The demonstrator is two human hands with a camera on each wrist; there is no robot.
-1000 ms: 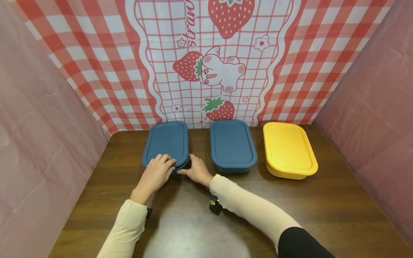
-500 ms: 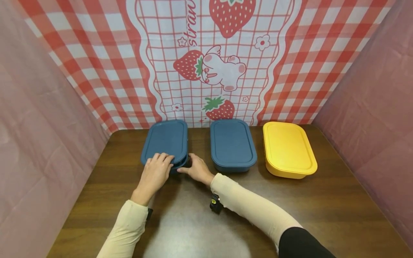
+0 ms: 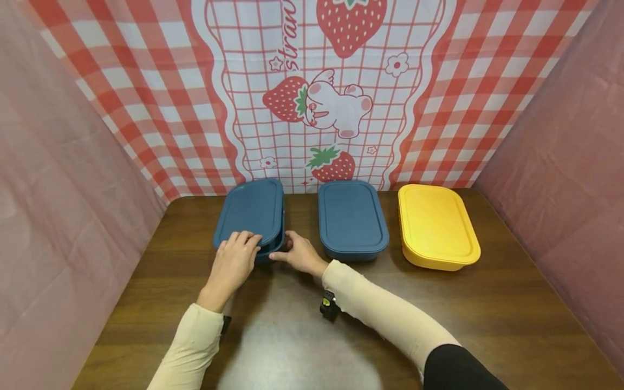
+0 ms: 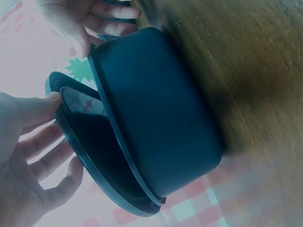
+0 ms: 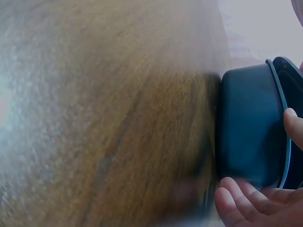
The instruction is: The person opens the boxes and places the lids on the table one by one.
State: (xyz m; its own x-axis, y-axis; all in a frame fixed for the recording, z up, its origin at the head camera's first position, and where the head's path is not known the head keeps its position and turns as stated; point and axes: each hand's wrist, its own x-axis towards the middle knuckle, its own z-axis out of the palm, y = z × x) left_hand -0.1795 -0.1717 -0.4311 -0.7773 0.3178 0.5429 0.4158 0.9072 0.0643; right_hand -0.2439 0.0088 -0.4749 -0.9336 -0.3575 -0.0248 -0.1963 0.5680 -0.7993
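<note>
At the left of the head view stands a blue lidded food container [image 3: 265, 257], its blue lid [image 3: 251, 208] tilted up along the near and right edges. My left hand [image 3: 233, 264] pinches the lid at its near edge, with the thumb on one face and the fingers on the other in the left wrist view. A gap shows between the lid and the container's rim [image 4: 118, 127], and the inside looks dark. My right hand [image 3: 303, 255] holds the container's near right corner, thumb at the rim and fingers [image 5: 229, 203] along the side.
A second blue container [image 3: 352, 219] with its lid on stands to the right, and a yellow lidded container [image 3: 437, 227] stands farther right. All are on a brown wooden table [image 3: 302, 336], against a red-and-white checked cloth [image 3: 161, 108] at the back.
The lid of the left container has risen at its near and right edges, and the gap over the rim has widened. My left hand has shifted slightly with it; the right hand stays at the corner.
</note>
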